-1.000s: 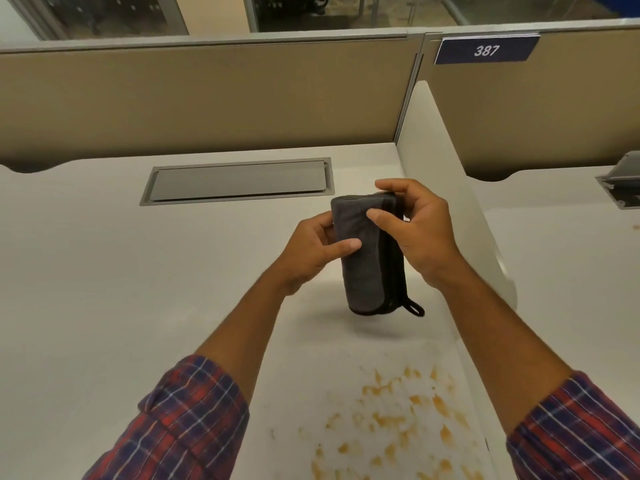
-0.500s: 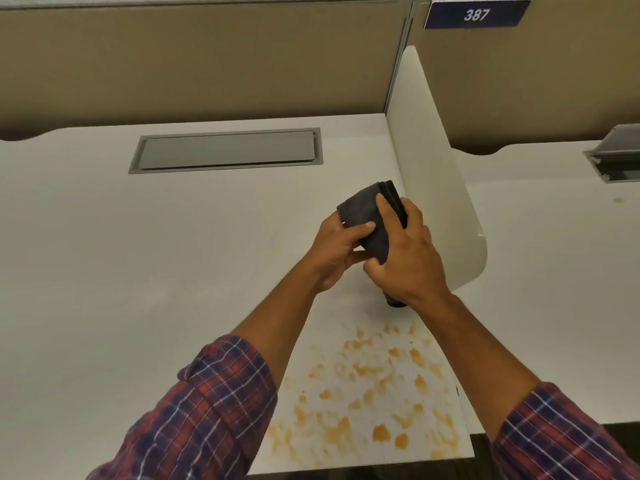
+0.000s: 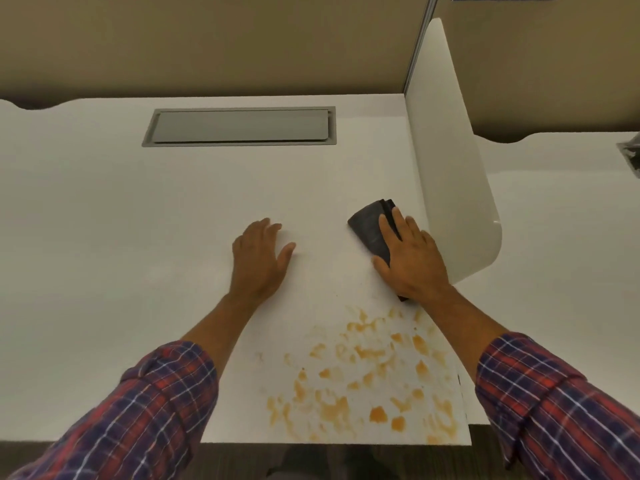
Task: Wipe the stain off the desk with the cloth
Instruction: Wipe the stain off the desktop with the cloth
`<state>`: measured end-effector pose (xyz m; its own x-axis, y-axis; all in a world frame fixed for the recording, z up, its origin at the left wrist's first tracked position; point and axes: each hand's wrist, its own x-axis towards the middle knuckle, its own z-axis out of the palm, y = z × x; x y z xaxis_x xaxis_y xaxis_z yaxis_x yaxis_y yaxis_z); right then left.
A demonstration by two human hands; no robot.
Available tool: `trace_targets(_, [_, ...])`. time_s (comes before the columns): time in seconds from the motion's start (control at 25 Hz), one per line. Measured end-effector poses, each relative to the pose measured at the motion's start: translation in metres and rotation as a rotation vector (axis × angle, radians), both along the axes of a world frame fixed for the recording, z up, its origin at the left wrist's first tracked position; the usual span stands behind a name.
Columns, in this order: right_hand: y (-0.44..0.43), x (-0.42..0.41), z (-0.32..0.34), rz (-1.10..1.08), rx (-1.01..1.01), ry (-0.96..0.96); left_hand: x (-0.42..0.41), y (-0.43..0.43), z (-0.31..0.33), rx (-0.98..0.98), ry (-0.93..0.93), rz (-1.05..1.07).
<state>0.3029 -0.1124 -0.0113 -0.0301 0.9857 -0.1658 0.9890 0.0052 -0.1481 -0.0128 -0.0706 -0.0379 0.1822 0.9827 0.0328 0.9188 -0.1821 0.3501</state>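
Right hand: the right hand [image 3: 414, 261] lies flat on the cloth [image 3: 370, 230] and presses it down on the counter [image 3: 138, 220]. Its fingers [image 3: 385, 227] are spread out straight on top of the cloth, not curled round it.
Left hand: the left hand [image 3: 258, 259] lies flat on the bare counter, to the left of the cloth and apart from it. Its fingers [image 3: 265, 226] are stretched out and hold nothing.
Cloth: dark grey and folded. It sits on the counter just beside the white divider [image 3: 450, 168]. Part of it is hidden under the right hand.
Stain: the stain [image 3: 363, 375] is a bunch of orange-brown blotches. It lies near the front edge of the counter, between the two arms. The cloth is just behind it and I cannot tell if it touches the first blotches.
Sleeves: both arms wear red and blue check sleeves [image 3: 149, 403], pushed up from the wrists.
Back of counter: a grey flap [image 3: 239, 126] is set into the counter, well behind the hands.
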Motion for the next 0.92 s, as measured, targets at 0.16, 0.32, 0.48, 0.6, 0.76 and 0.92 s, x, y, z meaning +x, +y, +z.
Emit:
trace_targets(0.16, [0.013,-0.002,-0.009,0.029,0.017,0.061,-0.086,-0.028,-0.015,0.077,0.090,0.079])
trace_targets(0.32, [0.007,-0.024,-0.008,0.102,0.061,0.093,-0.124,-0.058,-0.027,0.022,0.182,0.087])
trace_targets(0.48, [-0.013,-0.085,-0.012,0.367,0.017,0.103,-0.122,-0.060,-0.027,0.024,0.189,0.109])
trace_targets(0.6, [-0.012,-0.086,-0.015,0.277,0.102,0.012,-0.125,-0.058,-0.028,0.028,0.174,0.116])
trace_targets(0.76, [0.017,-0.071,-0.011,-0.032,0.062,-0.001,-0.122,-0.061,-0.025,0.000,0.157,0.140])
trace_targets(0.92, [0.018,-0.084,-0.011,0.010,0.046,0.077,-0.121,-0.061,-0.021,-0.004,0.138,0.136])
